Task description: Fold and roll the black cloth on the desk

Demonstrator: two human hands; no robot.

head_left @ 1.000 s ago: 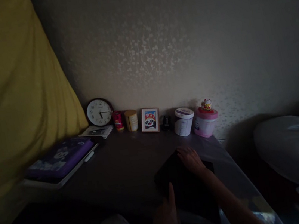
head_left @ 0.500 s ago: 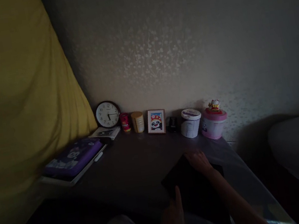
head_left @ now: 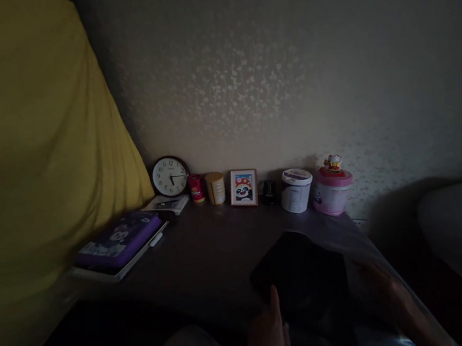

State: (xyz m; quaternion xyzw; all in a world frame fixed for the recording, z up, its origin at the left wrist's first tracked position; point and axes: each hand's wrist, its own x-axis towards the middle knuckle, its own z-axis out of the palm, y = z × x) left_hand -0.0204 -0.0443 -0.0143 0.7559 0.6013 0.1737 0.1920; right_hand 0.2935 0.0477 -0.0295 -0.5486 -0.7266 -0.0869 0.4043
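A black flat item (head_left: 305,284), too dark for me to tell its kind, lies on the front right of the table. My left hand (head_left: 267,334) rests at its lower left edge, index finger stretched out along it and thumb apart; the other fingers are hidden. To the right of the black item, near the table's right edge, is my right hand (head_left: 382,283). It is blurred, with its fingers stretched out to the left, and nothing shows in it.
Along the wall stand a clock (head_left: 171,176), a red can (head_left: 197,189), a yellow canister (head_left: 216,189), a framed panda picture (head_left: 243,188), a white tub (head_left: 296,192) and a pink tub (head_left: 331,195). A purple case (head_left: 121,240) lies at left, by a yellow curtain (head_left: 33,140).
My right hand has left the top of the black item and moved right, towards the table's edge. The item's far edge now looks rounder. My left hand has stayed nearly in place.
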